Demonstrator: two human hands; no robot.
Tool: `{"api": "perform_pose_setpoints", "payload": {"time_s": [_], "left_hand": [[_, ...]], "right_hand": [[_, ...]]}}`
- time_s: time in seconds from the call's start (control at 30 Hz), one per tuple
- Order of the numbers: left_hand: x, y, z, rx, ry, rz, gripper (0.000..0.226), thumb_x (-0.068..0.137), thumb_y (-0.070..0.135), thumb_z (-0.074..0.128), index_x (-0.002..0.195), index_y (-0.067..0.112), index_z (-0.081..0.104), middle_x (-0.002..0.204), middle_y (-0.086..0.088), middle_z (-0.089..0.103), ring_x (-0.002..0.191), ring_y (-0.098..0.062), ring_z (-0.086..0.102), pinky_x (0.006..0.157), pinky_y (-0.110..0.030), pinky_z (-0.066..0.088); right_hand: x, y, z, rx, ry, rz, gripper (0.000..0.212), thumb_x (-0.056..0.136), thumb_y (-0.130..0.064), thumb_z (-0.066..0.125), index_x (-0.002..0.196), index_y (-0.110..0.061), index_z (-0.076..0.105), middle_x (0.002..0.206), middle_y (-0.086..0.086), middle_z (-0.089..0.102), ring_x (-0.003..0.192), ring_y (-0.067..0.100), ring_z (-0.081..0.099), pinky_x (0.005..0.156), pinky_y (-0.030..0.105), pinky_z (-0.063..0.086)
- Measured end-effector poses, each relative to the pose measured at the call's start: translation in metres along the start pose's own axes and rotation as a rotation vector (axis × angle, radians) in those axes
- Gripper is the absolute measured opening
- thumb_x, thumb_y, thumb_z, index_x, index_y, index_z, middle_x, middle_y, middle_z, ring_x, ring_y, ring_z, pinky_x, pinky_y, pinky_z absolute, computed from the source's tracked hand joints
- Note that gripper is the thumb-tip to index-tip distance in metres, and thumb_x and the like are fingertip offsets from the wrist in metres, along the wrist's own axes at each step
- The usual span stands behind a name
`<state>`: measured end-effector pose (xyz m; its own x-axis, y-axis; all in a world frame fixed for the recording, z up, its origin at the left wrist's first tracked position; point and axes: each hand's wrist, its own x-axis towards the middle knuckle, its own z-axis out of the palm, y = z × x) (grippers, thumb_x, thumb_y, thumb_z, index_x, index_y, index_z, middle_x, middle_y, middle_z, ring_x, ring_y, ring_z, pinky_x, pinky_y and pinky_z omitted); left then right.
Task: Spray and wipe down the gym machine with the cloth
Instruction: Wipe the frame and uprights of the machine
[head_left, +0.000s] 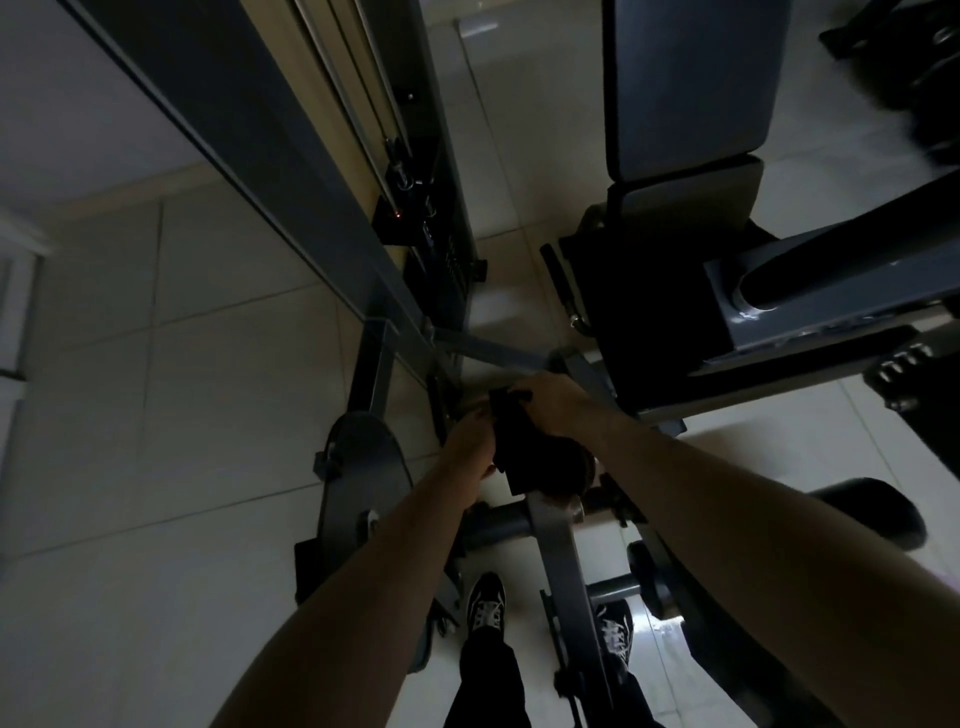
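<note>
Wiping seems midway at best: the machine (306, 197) is too dim to show cleaned vs. dirty parts, & whether it's been sprayed I can't tell. L hand (467, 441) & R hand (553, 405), each grip curled round the cloth (519, 447), sit low at the frame's base, so the rest prob. remains.

Large pale floor tiles (208, 415) with thin grout lines fill the left and middle of the dim frame. A plain light wall (78, 104) rises at upper left. White furniture (15, 291) shows at the far left edge; a bright glint (660, 623) lies on the tiles at lower right.
</note>
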<state>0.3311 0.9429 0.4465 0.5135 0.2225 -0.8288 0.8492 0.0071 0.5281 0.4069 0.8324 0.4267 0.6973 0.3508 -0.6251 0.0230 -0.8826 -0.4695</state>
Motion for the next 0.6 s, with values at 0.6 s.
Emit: {"api": "perform_pose_setpoints", "payload": {"time_s": [0.6], "left_hand": [[-0.017, -0.012, 0.019, -0.260, 0.024, -0.015, 0.050, 0.108, 0.046, 0.036, 0.152, 0.023, 0.039, 0.138, -0.011, 0.058, 0.115, -0.027, 0.061, 0.089, -0.041, 0.055]], "right_hand": [[-0.039, 0.011, 0.002, -0.103, 0.039, -0.114, 0.033, 0.102, -0.023, 0.051, 0.128, -0.003, 0.055, 0.131, 0.013, 0.055, 0.117, 0.027, 0.055, 0.086, 0.023, 0.041]]}}
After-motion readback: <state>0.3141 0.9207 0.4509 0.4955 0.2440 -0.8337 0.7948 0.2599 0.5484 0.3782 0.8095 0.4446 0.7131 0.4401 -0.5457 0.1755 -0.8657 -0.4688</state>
